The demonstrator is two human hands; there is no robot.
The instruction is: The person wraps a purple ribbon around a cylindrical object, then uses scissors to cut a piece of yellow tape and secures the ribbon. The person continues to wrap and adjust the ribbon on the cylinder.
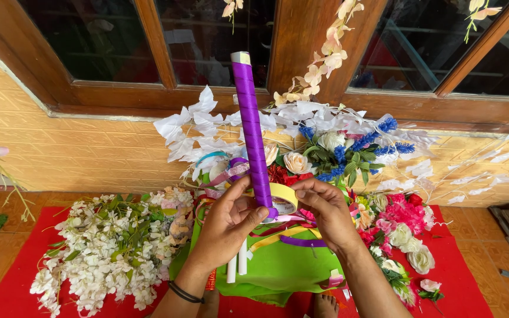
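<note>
My left hand (226, 227) grips the lower part of an upright stick wrapped in purple ribbon (251, 129), whose bare white ends (237, 265) stick out below the hand. My right hand (325, 212) holds a roll of pale yellow tape (284, 197) against the stick's lower end, thumb and fingers pinched on it. Loose purple, pink and yellow ribbons (293, 235) trail under both hands over a green cloth (278, 268).
A heap of white artificial blossoms (110, 247) lies left on the red mat (7, 288). Pink, red and cream artificial flowers (405, 227) sit right. White leaf sprays and blue flowers (349, 144) lean on the yellow wall below a wooden window frame (296, 41). My bare toes (325, 305) show below.
</note>
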